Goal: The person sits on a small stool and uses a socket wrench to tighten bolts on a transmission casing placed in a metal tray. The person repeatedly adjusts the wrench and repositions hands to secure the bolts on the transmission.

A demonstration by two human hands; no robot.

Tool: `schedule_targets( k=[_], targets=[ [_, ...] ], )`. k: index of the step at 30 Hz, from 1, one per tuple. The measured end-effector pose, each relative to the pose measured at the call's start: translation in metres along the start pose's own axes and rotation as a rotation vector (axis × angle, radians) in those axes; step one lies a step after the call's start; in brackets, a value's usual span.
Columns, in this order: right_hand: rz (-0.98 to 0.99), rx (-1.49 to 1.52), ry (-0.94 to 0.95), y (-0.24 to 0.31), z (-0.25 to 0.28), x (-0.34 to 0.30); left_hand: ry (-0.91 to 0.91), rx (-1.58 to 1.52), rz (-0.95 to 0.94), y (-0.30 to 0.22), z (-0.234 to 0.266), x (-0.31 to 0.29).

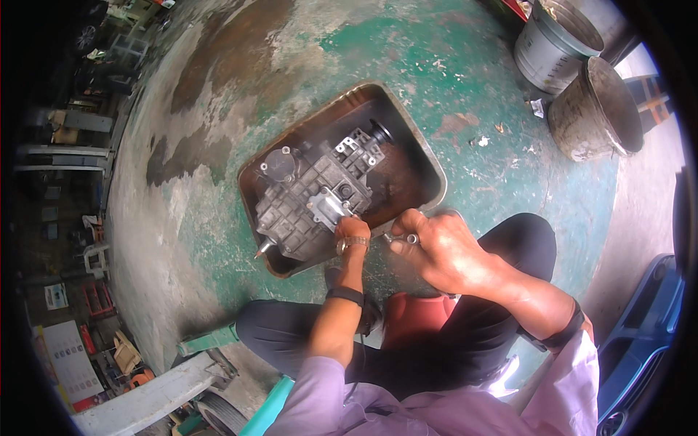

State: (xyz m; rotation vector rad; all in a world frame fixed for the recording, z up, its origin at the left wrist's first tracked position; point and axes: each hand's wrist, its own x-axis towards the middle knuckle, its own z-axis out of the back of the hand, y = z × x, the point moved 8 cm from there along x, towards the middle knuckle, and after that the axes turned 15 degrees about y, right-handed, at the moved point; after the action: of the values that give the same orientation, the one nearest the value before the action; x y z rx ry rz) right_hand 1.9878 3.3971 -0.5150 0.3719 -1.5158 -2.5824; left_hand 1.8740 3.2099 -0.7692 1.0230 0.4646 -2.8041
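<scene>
A grey cast-metal gearbox (294, 207) lies in a shallow, stained metal tray (411, 156) on the floor. My left hand (352, 227) reaches over the tray's near edge to the gearbox, beside a light metal cover plate (329, 207). Its fingers are curled together there; whatever they pinch is hidden. To the right, just outside the tray's near rim, my right hand (445, 247) is closed around a socket wrench (412, 239). The socket end shows by the thumb, while the palm covers much of the tool. The wrench is apart from the gearbox.
Two dirty buckets, one pale (549, 62) and one mud-stained (582, 120), stand at the far right. A red object (418, 320) sits between my knees. A blue car front (643, 341) is at lower right. Shelves and a grey metal beam (153, 392) line the left.
</scene>
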Motion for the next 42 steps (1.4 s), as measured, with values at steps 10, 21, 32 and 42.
schedule_targets(
  k=[10,21,32,42],
  targets=[
    [0.031,0.028,0.005,0.001,0.001,-0.004,-0.064,0.201,-0.049,-0.008,-0.003,0.002],
    [0.043,-0.052,-0.008,0.005,0.000,-0.003,-0.069,-0.188,0.259,0.036,-0.042,0.052],
    [0.015,-0.084,-0.020,0.000,0.002,-0.005,-0.029,0.513,-0.244,-0.019,-0.004,0.009],
    [-0.032,-0.071,-0.012,-0.003,0.003,-0.001,0.016,0.407,-0.147,0.003,-0.026,0.043]
  ],
)
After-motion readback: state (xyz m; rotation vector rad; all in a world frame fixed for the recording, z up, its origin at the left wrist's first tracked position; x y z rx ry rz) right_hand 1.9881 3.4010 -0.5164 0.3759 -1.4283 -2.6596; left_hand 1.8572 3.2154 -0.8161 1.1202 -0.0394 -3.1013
